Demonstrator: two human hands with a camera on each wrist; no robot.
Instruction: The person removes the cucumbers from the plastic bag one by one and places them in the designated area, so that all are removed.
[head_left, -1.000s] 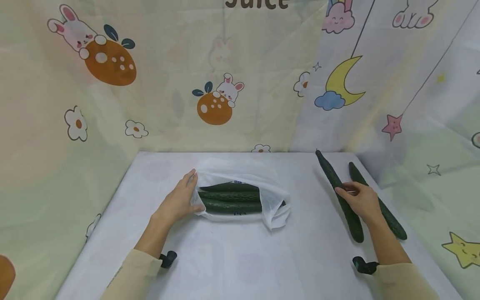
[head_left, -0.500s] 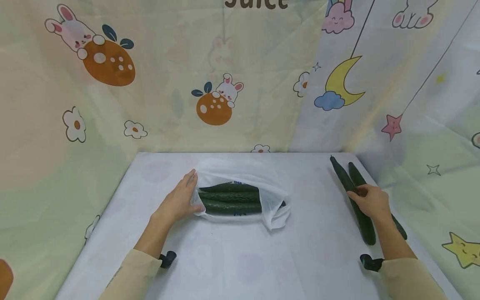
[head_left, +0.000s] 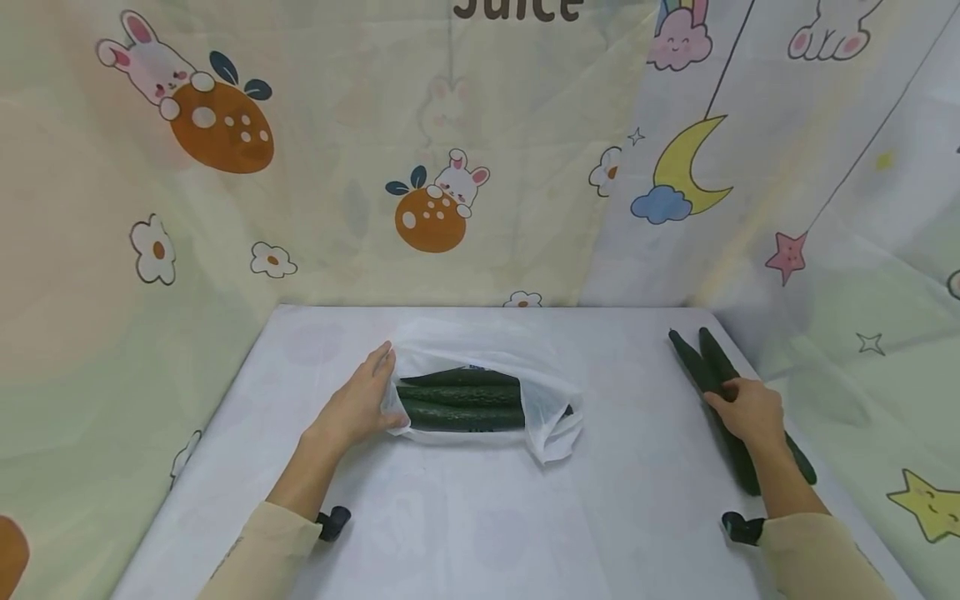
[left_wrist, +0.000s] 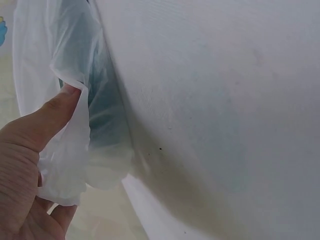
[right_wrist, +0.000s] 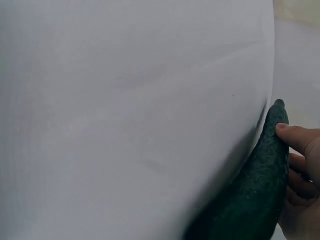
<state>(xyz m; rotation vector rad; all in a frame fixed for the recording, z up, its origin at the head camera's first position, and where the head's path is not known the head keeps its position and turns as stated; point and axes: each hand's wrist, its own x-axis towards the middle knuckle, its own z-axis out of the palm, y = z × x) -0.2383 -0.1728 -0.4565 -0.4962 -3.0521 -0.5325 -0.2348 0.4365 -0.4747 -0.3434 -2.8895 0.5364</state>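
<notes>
At the middle of the table lies a white plastic bag (head_left: 551, 408), with several dark green cucumbers (head_left: 461, 395) showing through its opening. My left hand (head_left: 356, 404) holds the bag's left end, the thumb hooked over the opening's edge and the fingers behind. On the right, my right hand (head_left: 753, 414) grips a long cucumber (right_wrist: 250, 195), thumb on its near side and fingers round the other. That cucumber lies alongside a second loose cucumber (head_left: 717, 353), partly hidden by the hand and forearm.
A white cloth covers the table (head_left: 480, 533), whose right edge runs close beside the loose cucumbers. Behind and at both sides hangs a printed curtain (head_left: 322, 150) with rabbits, oranges and a moon. Black straps with small cameras (head_left: 742, 528) sit at both wrists.
My right hand has moved right with the cucumber, bringing it up against the other loose one and slightly nearer to me. The left hand and the bag have stayed in place.
</notes>
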